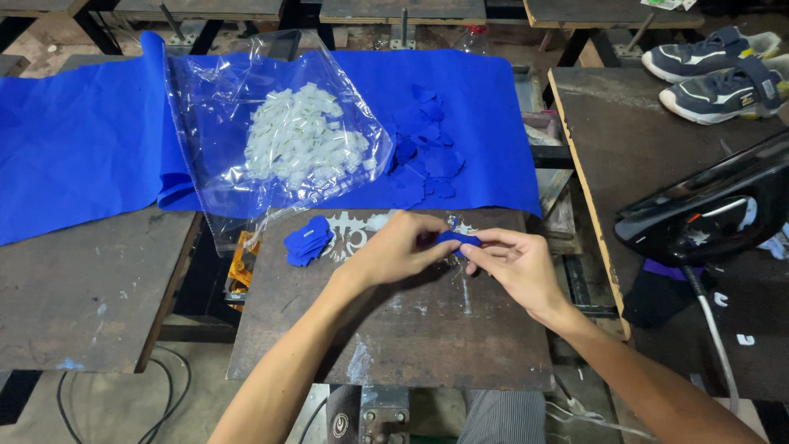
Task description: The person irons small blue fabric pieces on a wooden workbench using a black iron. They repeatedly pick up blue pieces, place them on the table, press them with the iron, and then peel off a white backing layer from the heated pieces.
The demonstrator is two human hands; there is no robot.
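Head view, looking down at a dark metal bench with scuffed white paint marks.

Left hand: fingers curled, thumb and fingertips pinched on the left end of a small blue fabric piece. Right hand: fingers narrow, thumb and forefinger closed on the right end of the same piece. The piece is held between both hands just above the bench top, near its far edge, about centre of the scene. Its exact shape cannot be told; most of it is covered by fingers.

Left of the hands, on the bench: a small stack of blue fabric pieces, one with a pale tag on top. Stack and left hand are near but apart.

Far side: a large blue cloth spread across the benches, running from the far left to right of centre. On it lies a clear plastic bag holding a heap of small white tags. Just right of the bag, a loose scatter of blue cut pieces on the cloth.

Right: a second dark bench with a black iron at its near part, cord hanging toward the near side. At the far right corner, a pair of sneakers.

Near left: black cables on the floor.
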